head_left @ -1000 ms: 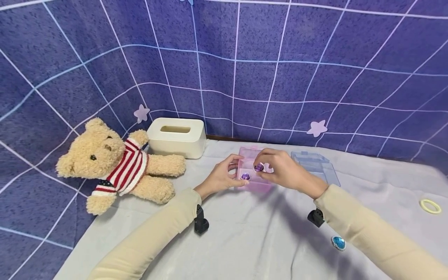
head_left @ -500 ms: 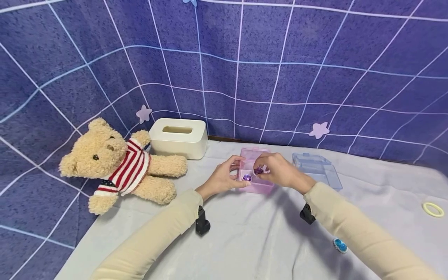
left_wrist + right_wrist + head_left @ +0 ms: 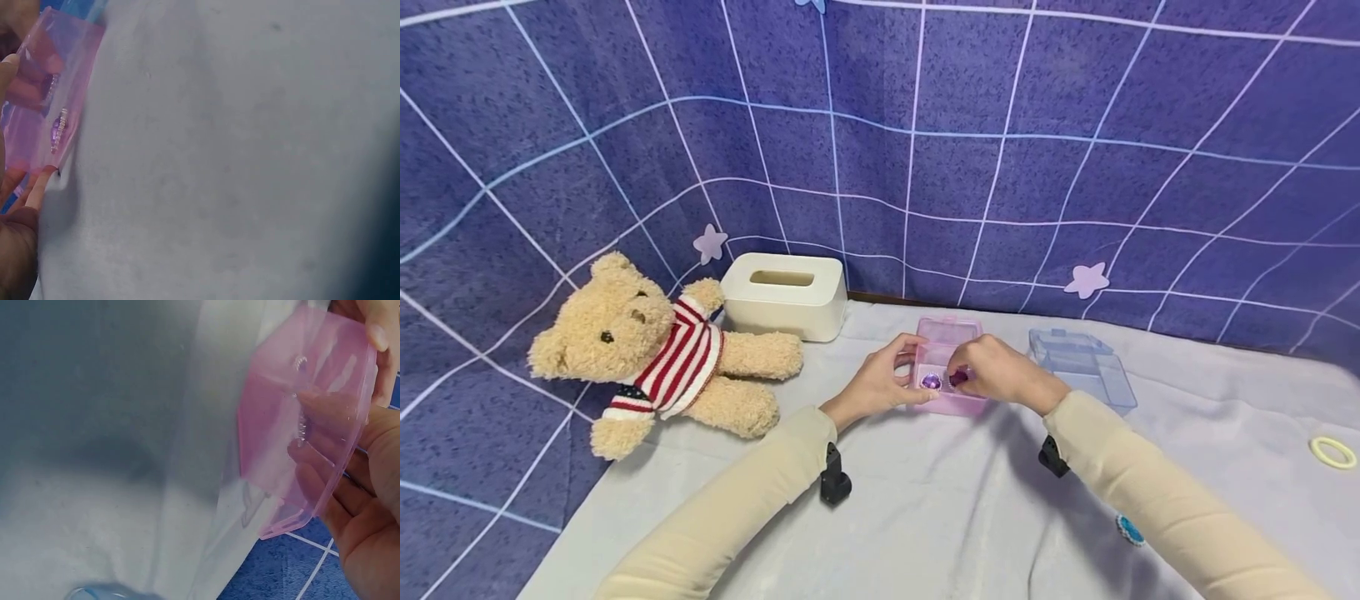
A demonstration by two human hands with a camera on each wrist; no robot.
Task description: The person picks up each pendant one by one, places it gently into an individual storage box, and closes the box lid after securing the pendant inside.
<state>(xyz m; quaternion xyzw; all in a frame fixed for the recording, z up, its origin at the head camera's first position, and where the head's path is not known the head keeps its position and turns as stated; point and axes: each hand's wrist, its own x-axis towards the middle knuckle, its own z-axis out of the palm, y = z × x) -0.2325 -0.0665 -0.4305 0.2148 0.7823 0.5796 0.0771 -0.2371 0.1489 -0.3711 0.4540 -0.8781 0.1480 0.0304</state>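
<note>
A clear pink box [image 3: 961, 407] stands with its lid up on the white cloth. My left hand [image 3: 874, 382] grips its left side, thumb at the near edge and fingers at the back. Inside lies a purple gem [image 3: 931, 382] with a pale beaded rim. My right hand [image 3: 1000, 371] reaches into the right half and pinches a second purple gem [image 3: 958, 378], partly covered by the fingers. Through the pink wall [image 3: 275, 425] in the right wrist view, fingertips show beside a beaded rim. The left wrist view shows the first gem [image 3: 59, 131] through the plastic.
An open clear blue box [image 3: 1093, 375] lies right of the pink one. A blue gem [image 3: 1129, 530] sits by the right sleeve, partly hidden. Far right is a yellow ring [image 3: 1332, 452]. A teddy bear [image 3: 617, 333] and a cream tissue box [image 3: 782, 315] stand left.
My right hand has lowered the second purple gem from above the pink box down into it. My left hand keeps its grip on the box. The view has shifted slightly.
</note>
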